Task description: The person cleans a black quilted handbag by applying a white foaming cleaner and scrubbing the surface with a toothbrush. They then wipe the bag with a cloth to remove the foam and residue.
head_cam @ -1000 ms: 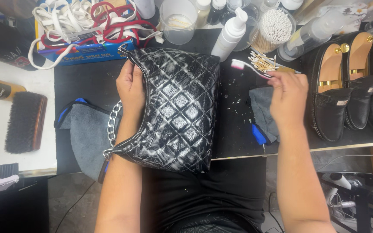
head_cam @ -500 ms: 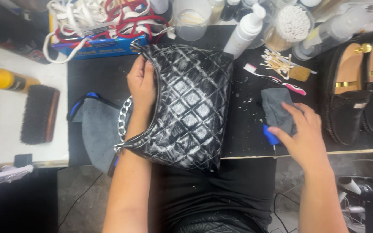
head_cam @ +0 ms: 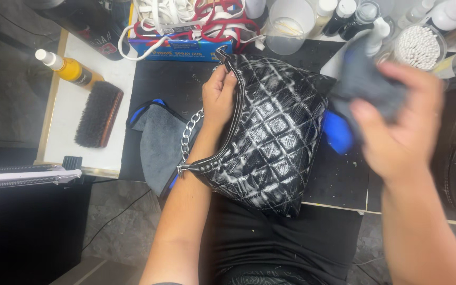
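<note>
Lying across the front edge of the black mat (head_cam: 170,79), with its lower corner hanging past that edge over the lap: one black quilted handbag (head_cam: 270,137), glossy, diamond-stitched, streaked with white foam, silver chain (head_cam: 188,134) trailing off its left end. Left of the mat, a white tabletop (head_cam: 80,100) with one bristle brush (head_cam: 98,113) and one yellow bottle (head_cam: 69,68); bare mat between bag and blue box (head_cam: 186,48). Two grey cloths: one flat under the chain (head_cam: 159,142), one bunched and blurred (head_cam: 365,79), apparently blue-edged. Left hand (head_cam: 218,97) curled over the bag's top rim, fingers gripping it. Right hand (head_cam: 397,121) raised above the bag's right side, fingers closed around the bunched cloth. One tub of cotton swabs (head_cam: 418,46) behind.
</note>
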